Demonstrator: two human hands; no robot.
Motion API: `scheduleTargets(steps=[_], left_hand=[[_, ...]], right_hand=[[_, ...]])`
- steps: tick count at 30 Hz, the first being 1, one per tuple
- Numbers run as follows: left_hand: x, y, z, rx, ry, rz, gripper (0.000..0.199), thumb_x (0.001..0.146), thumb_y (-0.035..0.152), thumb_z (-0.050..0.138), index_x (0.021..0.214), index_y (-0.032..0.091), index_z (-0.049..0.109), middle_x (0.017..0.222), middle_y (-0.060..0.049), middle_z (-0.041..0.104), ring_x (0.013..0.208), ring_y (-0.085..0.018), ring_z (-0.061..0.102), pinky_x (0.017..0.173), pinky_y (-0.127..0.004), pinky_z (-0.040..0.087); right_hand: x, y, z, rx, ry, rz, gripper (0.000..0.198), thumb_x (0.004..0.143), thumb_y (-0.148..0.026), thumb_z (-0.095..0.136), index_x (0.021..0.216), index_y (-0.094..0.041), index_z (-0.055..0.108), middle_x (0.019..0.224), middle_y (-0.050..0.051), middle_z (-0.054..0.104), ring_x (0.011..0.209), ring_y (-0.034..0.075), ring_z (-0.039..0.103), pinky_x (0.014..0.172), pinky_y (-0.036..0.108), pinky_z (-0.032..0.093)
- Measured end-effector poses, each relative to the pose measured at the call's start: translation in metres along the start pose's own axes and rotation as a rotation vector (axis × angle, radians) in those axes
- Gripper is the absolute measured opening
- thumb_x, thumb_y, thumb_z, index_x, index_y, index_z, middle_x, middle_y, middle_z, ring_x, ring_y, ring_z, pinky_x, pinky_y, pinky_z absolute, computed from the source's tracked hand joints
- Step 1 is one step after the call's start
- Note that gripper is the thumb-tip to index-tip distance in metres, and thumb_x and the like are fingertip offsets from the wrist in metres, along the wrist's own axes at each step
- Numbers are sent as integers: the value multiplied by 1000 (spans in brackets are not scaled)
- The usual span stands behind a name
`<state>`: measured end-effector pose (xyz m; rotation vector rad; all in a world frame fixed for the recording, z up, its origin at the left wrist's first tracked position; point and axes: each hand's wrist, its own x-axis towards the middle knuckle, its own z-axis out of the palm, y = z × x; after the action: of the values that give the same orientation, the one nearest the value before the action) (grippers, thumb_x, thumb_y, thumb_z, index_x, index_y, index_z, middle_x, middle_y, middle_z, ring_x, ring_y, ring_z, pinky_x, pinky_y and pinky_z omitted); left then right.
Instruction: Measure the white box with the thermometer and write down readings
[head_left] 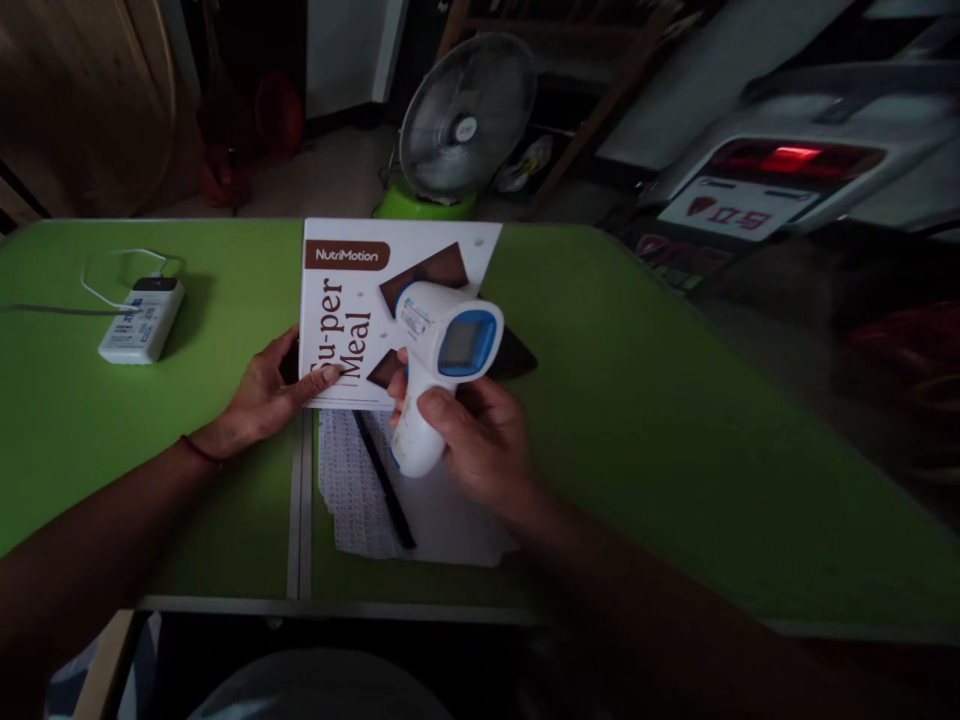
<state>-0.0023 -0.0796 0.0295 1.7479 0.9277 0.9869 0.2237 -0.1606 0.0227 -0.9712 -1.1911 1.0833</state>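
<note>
My left hand (270, 392) grips the lower left side of a white box (337, 310) printed "NutriMotion" and "Su-per Meal", its thumb on the front face. An infrared thermometer (424, 425), white with a blue-rimmed screen (468, 343), is in my right hand (487, 440), fingers wrapped round its handle. It overlaps the right part of the box in view. Under the box's near edge lie sheets of paper (465, 525) covered partly in rows of writing, with a black pen (384, 482) across them. A dark pointed object (517, 357) shows behind the thermometer; its kind is unclear.
A white power strip (142, 325) with cables lies at the left of the green table (660, 450). Beyond the far edge stands an electric fan (466, 125) on a green base. A scooter's rear with a red lit lamp (795, 157) is at the right.
</note>
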Motion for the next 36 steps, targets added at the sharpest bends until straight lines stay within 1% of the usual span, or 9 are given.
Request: scheduleTargets(steps=[3, 5, 13, 16, 20, 23, 28, 33, 36], left_hand=[[1, 0, -1, -5, -11, 0, 57, 85, 64, 90, 120, 21, 75, 133, -14, 83, 125, -41, 79, 110, -59, 69], [2, 0, -1, -8, -16, 0, 58, 85, 62, 91, 122, 21, 74, 132, -14, 84, 124, -41, 80, 110, -60, 69], [2, 1, -4, -15, -41, -22, 62, 81, 61, 95, 123, 20, 72, 136, -16, 83, 125, -41, 80, 108, -58, 70], [3, 1, -5, -12, -45, -13, 63, 80, 61, 95, 123, 20, 72, 135, -17, 83, 127, -42, 79, 110, -60, 69], [4, -1, -6, -7, -56, -14, 65, 80, 62, 96, 124, 20, 72, 132, -17, 84, 124, -43, 80, 107, -59, 70], [4, -1, -6, -11, -63, -12, 65, 80, 61, 96, 124, 19, 72, 132, -17, 84, 123, -42, 81, 105, -59, 71], [4, 1, -7, -9, -65, -13, 66, 80, 61, 96, 124, 19, 71, 132, -17, 84, 123, -42, 81, 106, -59, 70], [5, 0, -7, -18, -77, -14, 67, 80, 61, 97, 125, 20, 71, 132, -17, 84, 123, -42, 80, 105, -60, 70], [5, -2, -7, -18, -79, -12, 69, 79, 59, 97, 128, 19, 70, 132, -18, 84, 123, -42, 80, 104, -59, 71]], right_hand=[[0, 3, -1, -83, 8, -21, 33, 92, -61, 81, 101, -30, 77, 98, 5, 80, 77, 23, 72, 69, 44, 69], [0, 4, -1, -87, 12, -36, 32, 94, -61, 80, 100, -29, 78, 96, 5, 80, 77, 22, 71, 68, 43, 68], [3, 3, -1, -72, 22, -38, 39, 88, -66, 84, 99, -29, 79, 96, 5, 81, 79, 23, 73, 69, 42, 68], [3, 4, -3, -103, -4, -54, 33, 93, -62, 80, 99, -29, 78, 98, 6, 82, 82, 24, 75, 72, 44, 69], [2, 8, -6, -172, -43, -60, 29, 100, -58, 71, 100, -29, 77, 99, 8, 82, 82, 25, 75, 70, 45, 69], [1, 8, -6, -165, -39, -68, 32, 100, -59, 71, 99, -28, 77, 98, 8, 82, 82, 26, 75, 70, 46, 69], [0, 6, -4, -125, -47, -29, 35, 99, -63, 69, 100, -29, 76, 102, 7, 81, 80, 25, 75, 70, 46, 69], [0, 9, -4, -129, -52, -70, 37, 100, -65, 68, 97, -29, 75, 94, 7, 79, 77, 25, 72, 67, 46, 68], [0, 10, -7, -153, -59, -83, 35, 102, -63, 67, 99, -29, 75, 93, 8, 79, 82, 27, 73, 71, 48, 69]])
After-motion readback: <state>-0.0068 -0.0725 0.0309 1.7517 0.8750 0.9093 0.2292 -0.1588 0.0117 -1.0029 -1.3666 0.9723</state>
